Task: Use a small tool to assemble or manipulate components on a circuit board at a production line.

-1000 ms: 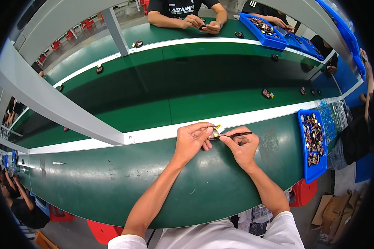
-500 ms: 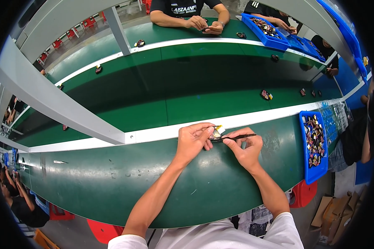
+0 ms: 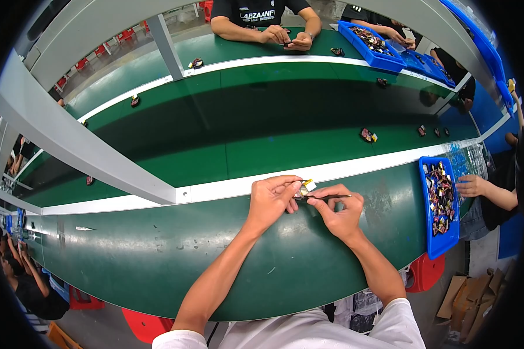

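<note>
Above the green bench [image 3: 215, 273], close to its far white rail, my two hands are together. My left hand [image 3: 268, 202] is closed on a small dark part with a yellow and white tag [image 3: 309, 186], pinched between thumb and fingers. In a pinch grip, my right hand [image 3: 342, 216] holds a thin black tool [image 3: 336, 196], slim like tweezers. Its handle end sticks out to the right, and its other end reaches to the small part. Fingers hide most of the part and the tool's tip.
A blue tray [image 3: 429, 235] full of similar small parts stands on the right, with a co-worker's hand [image 3: 470, 185] beside it. Beyond the rail, a green conveyor belt [image 3: 180, 166] carries scattered parts [image 3: 367, 135]. A grey post [image 3: 93, 148] rises at left.
Parts on the belt have shifted slightly left. A co-worker's hand has come up beside the blue tray. My right hand has moved slightly left and tilted the tool; both hands keep their hold.
</note>
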Motion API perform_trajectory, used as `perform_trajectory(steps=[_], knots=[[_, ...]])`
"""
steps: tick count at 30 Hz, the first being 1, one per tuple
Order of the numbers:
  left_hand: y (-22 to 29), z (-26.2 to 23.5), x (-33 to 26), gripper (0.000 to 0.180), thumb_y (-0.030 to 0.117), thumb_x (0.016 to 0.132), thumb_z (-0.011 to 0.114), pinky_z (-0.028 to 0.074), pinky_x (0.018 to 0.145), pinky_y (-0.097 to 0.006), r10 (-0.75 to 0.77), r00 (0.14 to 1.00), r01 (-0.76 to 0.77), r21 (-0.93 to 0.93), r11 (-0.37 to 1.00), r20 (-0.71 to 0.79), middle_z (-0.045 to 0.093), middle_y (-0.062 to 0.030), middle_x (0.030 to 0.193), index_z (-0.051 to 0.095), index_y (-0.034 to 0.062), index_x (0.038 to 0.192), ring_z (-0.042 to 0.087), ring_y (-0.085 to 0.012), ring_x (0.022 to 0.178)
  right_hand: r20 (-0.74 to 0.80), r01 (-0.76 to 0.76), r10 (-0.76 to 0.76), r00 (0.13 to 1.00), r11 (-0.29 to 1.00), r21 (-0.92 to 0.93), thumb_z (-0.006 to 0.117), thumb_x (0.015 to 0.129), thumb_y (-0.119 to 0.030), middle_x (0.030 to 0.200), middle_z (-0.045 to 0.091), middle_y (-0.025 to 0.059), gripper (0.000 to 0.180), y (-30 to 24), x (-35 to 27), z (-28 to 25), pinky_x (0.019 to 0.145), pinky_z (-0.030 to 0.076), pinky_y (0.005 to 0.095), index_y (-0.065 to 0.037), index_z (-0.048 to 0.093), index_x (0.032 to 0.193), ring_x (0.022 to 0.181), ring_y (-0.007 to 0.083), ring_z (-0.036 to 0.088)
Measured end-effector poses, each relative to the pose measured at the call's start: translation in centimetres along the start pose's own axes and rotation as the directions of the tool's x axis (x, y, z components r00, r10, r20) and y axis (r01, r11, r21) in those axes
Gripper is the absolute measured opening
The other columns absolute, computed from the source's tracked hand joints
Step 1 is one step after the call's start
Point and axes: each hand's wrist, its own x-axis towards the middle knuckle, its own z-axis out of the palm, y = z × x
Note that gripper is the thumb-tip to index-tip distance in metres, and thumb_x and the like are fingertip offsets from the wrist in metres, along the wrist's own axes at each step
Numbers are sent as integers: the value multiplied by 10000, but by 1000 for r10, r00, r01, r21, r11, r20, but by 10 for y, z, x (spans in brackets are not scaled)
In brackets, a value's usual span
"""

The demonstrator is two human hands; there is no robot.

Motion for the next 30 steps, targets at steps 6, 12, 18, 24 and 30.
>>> perform_trajectory(steps=[6,12,18,24,30], knots=[[2,3,-1,209,82,977,668,528,489,-250,-2,1000,2,5,1000,-7,710,-112,756,721,-76,1103,651,-132,558,1,33,-33,999,999,-34,852,756,-4,827,770,36,130,2,-1,-1,436,337,216,-17,750,836,429,37,456],[4,1,0,216,87,978,666,536,503,-253,-23,1000,23,-5,1000,18,718,-109,769,718,-71,1116,656,-125,576,-3,75,-75,997,995,-70,853,750,-7,821,772,36,131,1,-1,-2,432,333,221,-28,751,829,414,49,430],[7,-2,2,244,39,962,668,551,527,-259,-58,995,60,-21,998,82,727,-114,822,689,-75,1176,671,-130,626,-31,79,-81,996,995,-63,851,746,-5,822,775,32,131,-2,1,-1,432,334,228,-34,748,822,408,48,413],[7,-2,1,239,4,951,662,551,537,-256,-63,996,62,26,998,64,725,-116,820,680,-96,1166,660,-122,623,-27,163,-166,986,982,-99,846,735,-8,793,773,10,136,0,0,1,464,350,240,-68,737,792,396,64,402],[6,0,2,236,-6,951,662,566,567,-260,-78,997,76,101,992,18,717,-109,764,673,-98,1168,664,-122,607,3,242,-245,970,959,-144,824,720,10,763,763,0,144,-2,5,2,465,373,253,-94,740,776,424,99,515]])
